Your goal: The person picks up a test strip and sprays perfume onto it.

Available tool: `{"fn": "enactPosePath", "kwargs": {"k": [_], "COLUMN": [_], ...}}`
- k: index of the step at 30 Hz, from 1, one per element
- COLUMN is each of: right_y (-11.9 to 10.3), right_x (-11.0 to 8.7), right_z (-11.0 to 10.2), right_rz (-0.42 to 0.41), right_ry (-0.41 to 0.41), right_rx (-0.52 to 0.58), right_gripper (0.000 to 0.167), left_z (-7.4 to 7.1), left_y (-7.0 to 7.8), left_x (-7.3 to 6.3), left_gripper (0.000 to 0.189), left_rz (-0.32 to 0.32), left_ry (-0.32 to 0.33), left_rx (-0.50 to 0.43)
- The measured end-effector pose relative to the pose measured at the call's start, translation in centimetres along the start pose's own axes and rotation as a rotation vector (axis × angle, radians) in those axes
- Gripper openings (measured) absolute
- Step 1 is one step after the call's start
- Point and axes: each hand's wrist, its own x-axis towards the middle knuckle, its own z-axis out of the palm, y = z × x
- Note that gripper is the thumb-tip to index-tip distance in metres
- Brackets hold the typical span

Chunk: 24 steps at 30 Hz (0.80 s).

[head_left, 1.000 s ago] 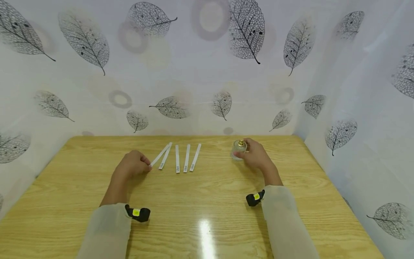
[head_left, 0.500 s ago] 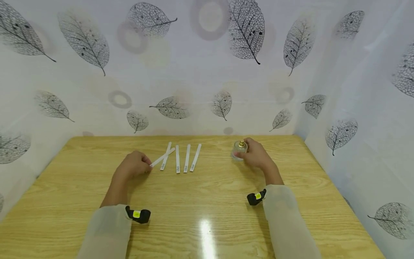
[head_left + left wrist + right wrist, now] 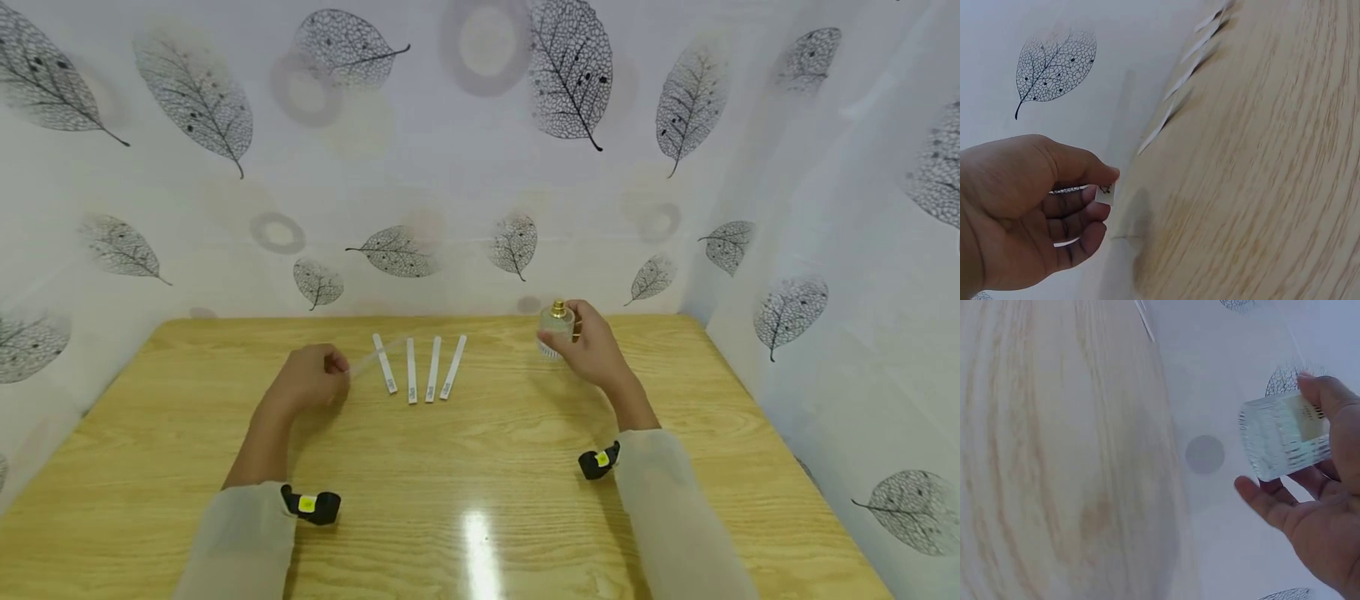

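My left hand [image 3: 311, 379] pinches one end of a white paper test strip [image 3: 1105, 195] between thumb and fingers; in the head view the strip is blurred and points up to the right. Several more white strips [image 3: 433, 369] lie side by side on the table to the right of that hand. On the other side, my right hand [image 3: 592, 343] grips a clear ribbed glass perfume bottle [image 3: 553, 323] with a gold spray neck and no cap. In the right wrist view, the bottle's base and pale label show, held above the table surface.
The wood-grain table [image 3: 480, 467] ends at a pale curtain [image 3: 450, 167] printed with leaves, behind and to the right. Each wrist wears a black camera [image 3: 600, 461]. A bright light reflection lies on the near part of the table.
My left hand has lifted its strip off the table, away from the neighbouring strip, which now slants the other way. My right hand has raised the perfume bottle from the table.
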Motion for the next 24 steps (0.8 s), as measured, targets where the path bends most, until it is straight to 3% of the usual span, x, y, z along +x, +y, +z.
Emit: {"fn": "enactPosePath", "kwargs": {"k": [4, 11, 20, 24], "right_y": [-0.7, -1.6, -4.4, -5.2], "right_x": [0.2, 0.4, 0.4, 0.3], "right_z": [-0.2, 0.0, 0.8, 1.4], "right_rz": [-0.055, -0.079, -0.157, -0.164], "right_ry": [0.055, 0.068, 0.051, 0.095], "right_rx": [0.021, 0.082, 0.071, 0.06], "right_gripper": [0.066, 0.062, 0.062, 0.061], "left_z": [-0.2, 0.4, 2.1, 2.8], "left_y": [0.4, 1.8, 3.8, 4.9], "left_x": [0.2, 0.6, 1.4, 1.7], "left_gripper": [0.013, 0.011, 0.008, 0.005], "left_rz": [0.071, 0.15, 0.217, 0.265], "left_ry": [0.055, 0.11, 0.101, 0.112], "left_rx": [-0.025, -0.071, -0.106, -0.111]}}
